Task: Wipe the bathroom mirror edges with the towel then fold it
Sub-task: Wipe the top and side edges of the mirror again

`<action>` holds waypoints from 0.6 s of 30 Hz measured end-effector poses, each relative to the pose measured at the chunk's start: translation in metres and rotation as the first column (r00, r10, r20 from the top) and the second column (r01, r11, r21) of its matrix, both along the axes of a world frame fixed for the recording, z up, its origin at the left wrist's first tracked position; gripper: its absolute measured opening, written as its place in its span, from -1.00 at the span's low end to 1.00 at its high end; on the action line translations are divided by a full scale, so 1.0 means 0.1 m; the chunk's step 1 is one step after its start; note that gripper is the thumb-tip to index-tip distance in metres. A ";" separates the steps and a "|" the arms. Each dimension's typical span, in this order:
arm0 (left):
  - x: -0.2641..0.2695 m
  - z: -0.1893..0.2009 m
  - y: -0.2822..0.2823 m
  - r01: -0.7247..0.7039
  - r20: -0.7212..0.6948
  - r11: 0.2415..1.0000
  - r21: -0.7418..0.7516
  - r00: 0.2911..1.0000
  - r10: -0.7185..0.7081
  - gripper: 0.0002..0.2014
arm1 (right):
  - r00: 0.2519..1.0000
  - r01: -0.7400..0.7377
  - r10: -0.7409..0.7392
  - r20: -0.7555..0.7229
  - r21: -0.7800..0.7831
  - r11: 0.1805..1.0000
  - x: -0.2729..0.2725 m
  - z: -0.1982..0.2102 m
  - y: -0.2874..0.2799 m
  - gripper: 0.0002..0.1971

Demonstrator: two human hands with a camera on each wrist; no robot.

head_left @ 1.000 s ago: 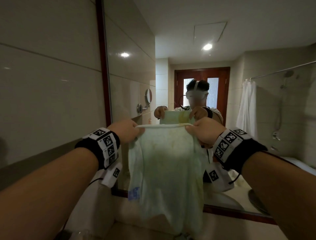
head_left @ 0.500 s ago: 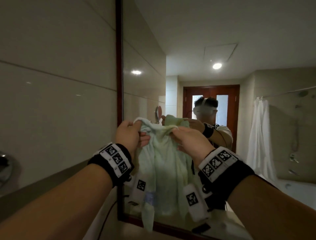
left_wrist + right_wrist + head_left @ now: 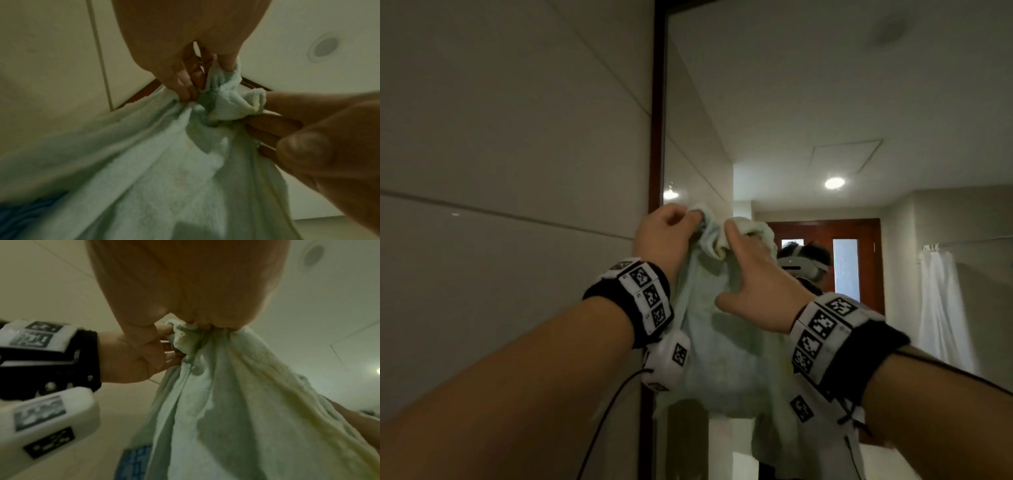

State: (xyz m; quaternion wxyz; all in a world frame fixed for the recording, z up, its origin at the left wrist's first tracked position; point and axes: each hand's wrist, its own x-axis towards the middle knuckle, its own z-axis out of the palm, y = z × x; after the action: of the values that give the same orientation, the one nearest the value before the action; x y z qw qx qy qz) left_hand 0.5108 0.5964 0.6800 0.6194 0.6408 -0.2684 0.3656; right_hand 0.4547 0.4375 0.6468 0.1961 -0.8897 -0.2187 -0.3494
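- While you read this, both your hands are raised in front of you, close together on the bunched top of the towel (image 3: 726, 346).
- Your left hand (image 3: 666, 240) has its fingers curled round a gathered corner, pinching the cloth against the thumb; the left wrist view shows that fold squeezed between the fingers (image 3: 189, 81).
- Your right hand (image 3: 753, 287) grips the neighbouring bunch with its fingers curled over the top, thumb spread out below on the cloth.
- Hanging from those two grips, the towel drops in loose folds between your wrists and in front of the mirror's left side.
- Judging by its drape, it is light, soft and floppy terry cloth: it will not hold a shape, so a wad in one palm should suit wiping, and the corners suit folding.
- Its colour is pale green with yellowish staining; a blue label (image 3: 133, 462) sits low on one edge.
- Just behind it stands the dark red-brown frame (image 3: 655, 137), a narrow, straight, upright strip.
- Beside that, the mirror (image 3: 825, 85) is smooth and glossy, and the wall (image 3: 500, 154) on the left is large pale tiles with thin joints.
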 end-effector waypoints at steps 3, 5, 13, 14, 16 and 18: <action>0.25 0.30 0.07 -0.030 0.070 0.998 -0.047 0.997 0.033 -0.74 | 0.987 0.094 -0.082 0.139 -0.088 0.992 0.31 0.28 0.10 0.10; 0.41 0.51 0.10 -0.057 0.100 0.994 -0.091 0.993 0.066 -0.71 | 0.968 0.152 -0.122 0.219 -0.126 0.980 0.51 0.48 0.16 0.12; 0.97 1.13 0.22 -0.015 0.073 0.978 -0.207 0.997 0.031 -0.50 | 0.893 0.357 -0.246 0.378 -0.260 0.897 1.17 1.30 0.27 0.30; 1.00 1.20 0.24 -0.020 0.089 0.978 -0.209 0.995 0.040 -0.48 | 0.883 0.374 -0.256 0.393 -0.261 0.890 1.22 1.39 0.28 0.30; 1.04 1.40 0.27 -0.057 0.120 0.979 -0.197 0.989 0.082 -0.49 | 0.858 0.400 -0.274 0.435 -0.229 0.887 1.32 1.57 0.32 0.26; 1.04 1.62 0.31 -0.102 0.148 0.982 -0.161 0.981 0.126 -0.52 | 0.835 0.412 -0.290 0.468 -0.183 0.892 1.38 1.75 0.37 0.20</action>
State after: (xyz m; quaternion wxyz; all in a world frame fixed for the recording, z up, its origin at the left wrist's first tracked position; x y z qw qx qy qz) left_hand 0.6153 0.6271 0.8423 0.6214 0.5749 -0.2508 0.4695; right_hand 0.5927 0.4742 0.8220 -0.0510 -0.8342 -0.1342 -0.5324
